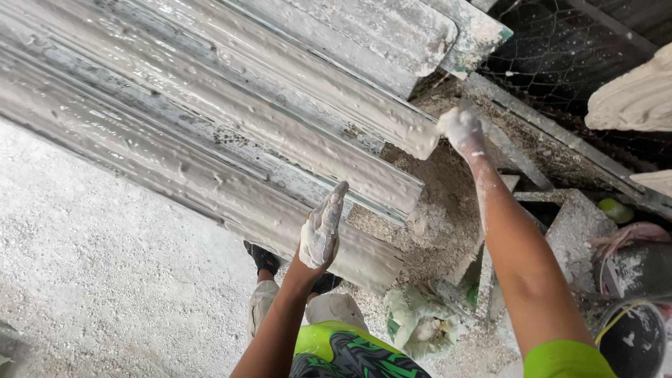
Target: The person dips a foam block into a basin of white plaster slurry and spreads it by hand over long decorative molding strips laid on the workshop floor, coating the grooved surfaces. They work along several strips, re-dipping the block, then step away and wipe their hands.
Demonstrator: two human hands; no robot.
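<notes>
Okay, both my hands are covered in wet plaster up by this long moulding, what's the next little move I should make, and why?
Probably draw the left hand flat along the moulding's lower ridge. That hand sits open, edge-on against the wet plaster, while the right hand is at the moulding's end corner. The coat looks lumpy and rippled, so a smoothing pass seems due.

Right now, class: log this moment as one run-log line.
left hand: flat on wet plaster moulding | right hand: at moulding's end | floor: plaster-dusted

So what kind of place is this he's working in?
Probably a plaster moulding workshop. Long moulds coated in wet white plaster fill the bench, both hands, left and right, are caked in plaster, and the floor is crusted with white spill.
</notes>
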